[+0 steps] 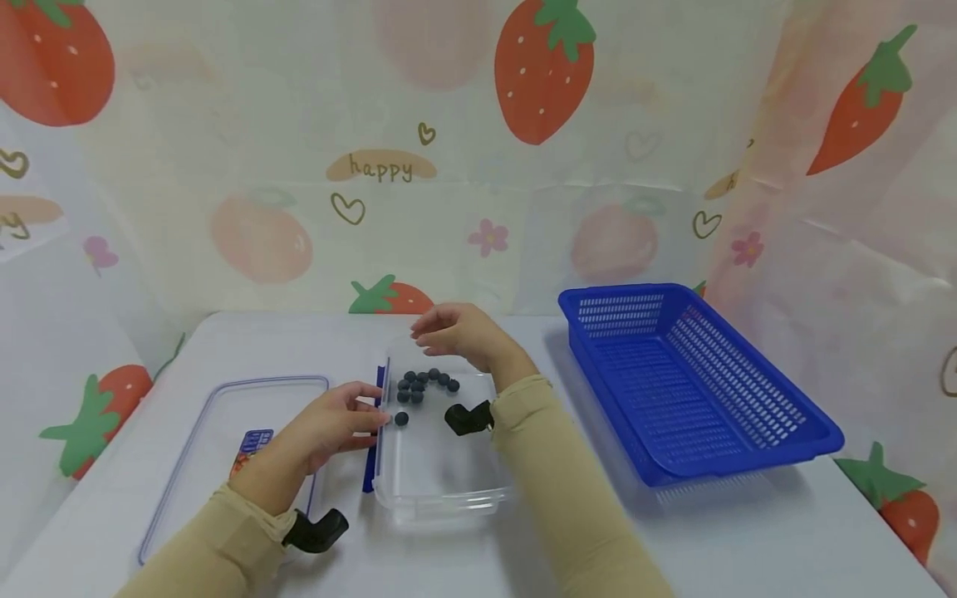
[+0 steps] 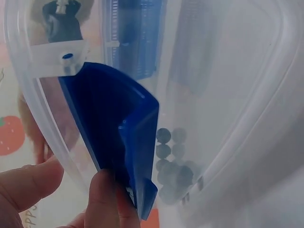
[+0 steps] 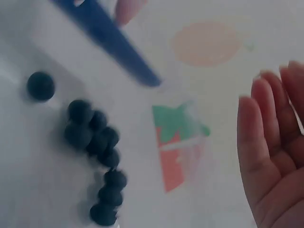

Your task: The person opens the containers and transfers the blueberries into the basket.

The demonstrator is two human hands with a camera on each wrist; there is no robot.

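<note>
A clear plastic food container (image 1: 441, 465) stands in the middle of the table, with a blue latch (image 2: 114, 114) hanging off its left side. Several blueberries (image 1: 416, 386) cluster in its far part; a single blueberry (image 1: 401, 419) lies apart, near the left wall. My left hand (image 1: 332, 428) grips the container's left edge, fingers at the rim and against the latch. Over the container's far end, my right hand (image 1: 467, 336) hovers with its fingers loosely bent and nothing in them. In the right wrist view the right hand's fingers (image 3: 273, 128) appear apart from the blueberries.
To the left, a clear lid (image 1: 202, 432) with a blue seal lies flat, its label partly behind my left wrist. A blue perforated basket (image 1: 650, 432) stands on the right of the table. Strawberry-print sheeting (image 1: 449, 232) surrounds the table at the back and sides.
</note>
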